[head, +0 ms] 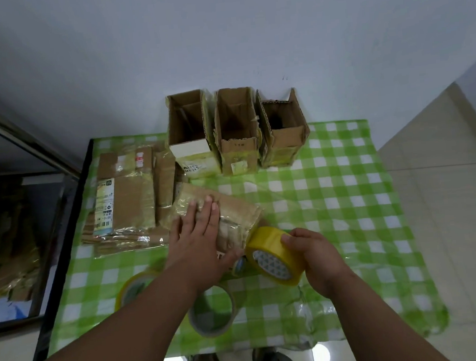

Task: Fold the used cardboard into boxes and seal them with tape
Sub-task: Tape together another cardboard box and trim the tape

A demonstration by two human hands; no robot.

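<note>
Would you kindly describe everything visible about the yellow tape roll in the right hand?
The yellow tape roll is a wide ring of glossy yellow tape on a white core printed with small dark triangles. It stands on edge, tilted, over the green checked tablecloth. The right hand grips it from the right, and its left side meets the cardboard box.

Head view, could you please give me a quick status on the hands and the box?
Left hand flat on brown cardboard box. Right hand grips yellow tape roll at box end. Nothing blocking.
</note>
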